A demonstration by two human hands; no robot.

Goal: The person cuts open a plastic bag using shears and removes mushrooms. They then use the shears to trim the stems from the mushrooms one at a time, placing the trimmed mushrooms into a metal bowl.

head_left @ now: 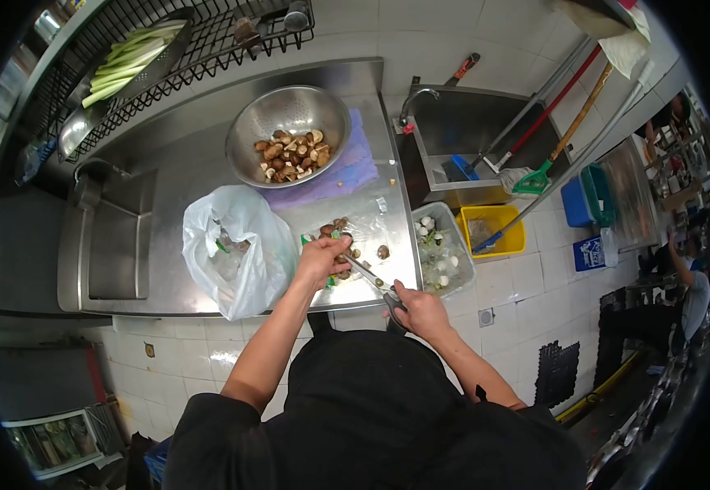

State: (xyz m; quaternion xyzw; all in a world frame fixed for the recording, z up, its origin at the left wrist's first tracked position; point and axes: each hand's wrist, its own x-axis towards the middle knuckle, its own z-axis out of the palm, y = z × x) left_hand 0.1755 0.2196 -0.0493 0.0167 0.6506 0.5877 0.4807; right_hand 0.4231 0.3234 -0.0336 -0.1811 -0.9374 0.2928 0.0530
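My right hand (422, 312) is closed around the handles of a pair of scissors (369, 275), whose blades point up and left. The blade tips reach the fingers of my left hand (322, 261), which is pinched on a brown mushroom, mostly hidden by the fingers. Loose mushrooms (384, 251) lie on the wet steel counter around the hands, with bits of green packaging near the left hand. Beyond them, a steel colander (245, 135) with many mushrooms (294, 155) sits partly on a purple cloth (355, 159). A white plastic bag (269, 282) stands open left of my left hand.
Beside the counter's right edge is a clear tub (461, 282) with white and green pieces, next to a yellow bin (509, 220). A deep sink (486, 122) holds brushes and poles. Green stalks (134, 61) lie on the rack. A person (694, 302) is at far right.
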